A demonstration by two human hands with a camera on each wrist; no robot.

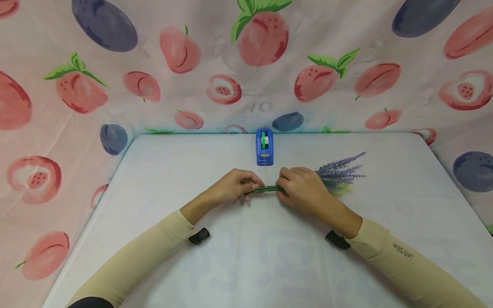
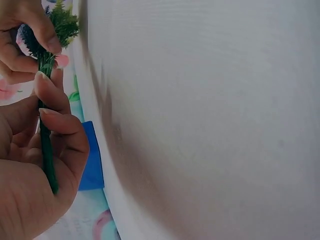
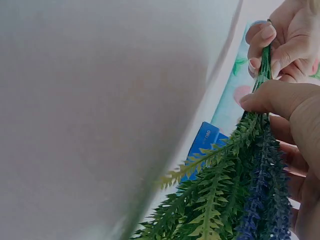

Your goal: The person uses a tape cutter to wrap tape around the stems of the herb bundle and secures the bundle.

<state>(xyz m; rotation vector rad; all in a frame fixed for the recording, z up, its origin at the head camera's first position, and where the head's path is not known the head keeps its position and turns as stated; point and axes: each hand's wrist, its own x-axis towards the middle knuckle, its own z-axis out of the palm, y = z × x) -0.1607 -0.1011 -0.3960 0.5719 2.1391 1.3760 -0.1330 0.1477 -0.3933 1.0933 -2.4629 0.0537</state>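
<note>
A bunch of artificial lavender (image 1: 343, 171) with purple flower spikes and green leaves lies sideways between my hands, blooms to the right. My left hand (image 1: 238, 186) pinches the green stems (image 2: 47, 155) near their lower end, fingers curled round them. Closer to the blooms, my right hand (image 1: 302, 188) grips the same stems, its thumb (image 3: 270, 97) across them just above the leaves in the right wrist view. A short length of stem shows between the two hands. Clear, shiny tape seems to wrap the stems there.
Beyond the hands, at the back of the white table (image 1: 173, 158), stands a blue tape dispenser (image 1: 264, 149) with a green-cored roll. A fruit-print cloth (image 1: 154, 51) hangs behind and beside the table. Dark wrist cameras (image 1: 199, 236) sit under both forearms.
</note>
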